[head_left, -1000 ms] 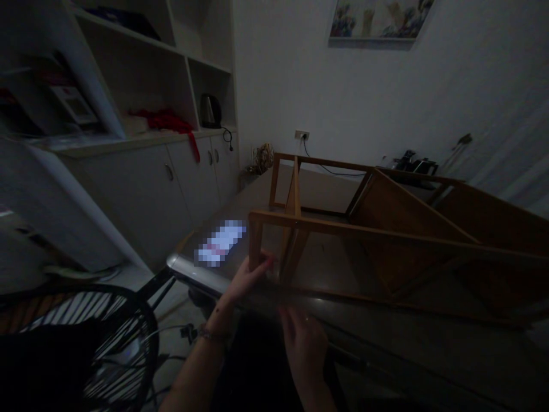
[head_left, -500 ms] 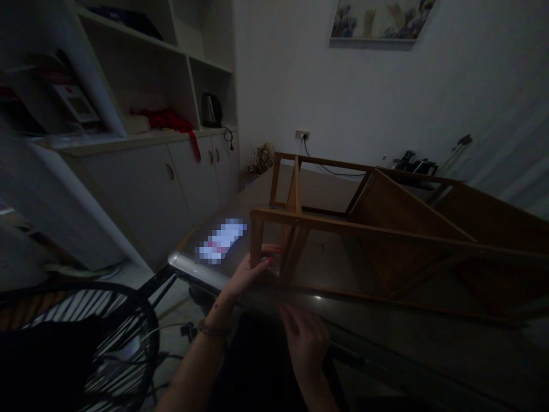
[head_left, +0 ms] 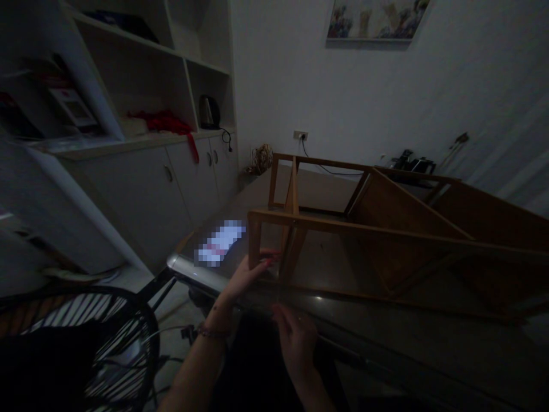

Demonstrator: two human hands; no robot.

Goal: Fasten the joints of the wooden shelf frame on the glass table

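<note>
A long wooden shelf frame (head_left: pixel 369 232) lies on its side on a dark table (head_left: pixel 386 337), with slanted panels inside it. My left hand (head_left: pixel 249 273) grips the frame's near left corner post, fingers curled around it. My right hand (head_left: pixel 294 340) hovers at the table's front edge just below the frame, fingers bent and pinched together; what they hold, if anything, is too dark to make out. A lit phone (head_left: pixel 218 243) lies on the table left of the frame.
A black wire chair (head_left: pixel 81 337) stands at the lower left. White cabinets and shelves (head_left: pixel 141 171) line the left wall, with a kettle (head_left: pixel 209 111) and red cloth (head_left: pixel 165 121). A wall socket (head_left: pixel 300 135) and cable are behind the frame.
My right hand has risen slightly toward the frame and its fingers have drawn together. My left hand stays on the corner post.
</note>
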